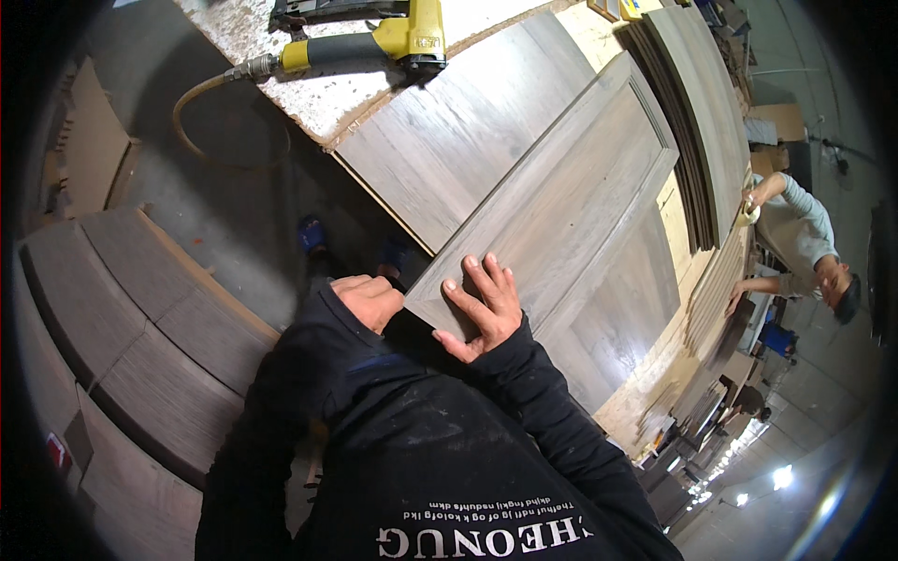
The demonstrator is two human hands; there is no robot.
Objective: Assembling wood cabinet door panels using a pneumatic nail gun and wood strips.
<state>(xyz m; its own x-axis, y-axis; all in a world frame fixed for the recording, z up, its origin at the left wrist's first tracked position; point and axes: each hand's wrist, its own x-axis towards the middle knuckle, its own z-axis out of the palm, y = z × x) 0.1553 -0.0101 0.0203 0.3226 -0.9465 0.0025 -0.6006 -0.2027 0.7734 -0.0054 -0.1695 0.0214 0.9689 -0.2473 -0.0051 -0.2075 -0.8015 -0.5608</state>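
A grey-brown wood-grain cabinet door (561, 178) with a raised frame lies slanting across a wider flat wood-grain panel (468, 112). At the door's near corner, my left hand (369, 301) is closed, its fingers curled together against the edge; the fingertips are partly hidden. Beside it, my right hand (485, 309) rests on the door's near end with the fingers spread over the face and the thumb toward the edge. A yellow and black nail gun (374, 45) lies beyond the left part of the flat panel, touched by neither hand.
The nail gun's air hose (192, 107) loops off the white-flecked board (327, 103). Several stacked panels (697, 122) stand at the far right, near a co-worker (795, 224) who holds a pale roll. More wood-grain panels (140, 327) are piled at my left.
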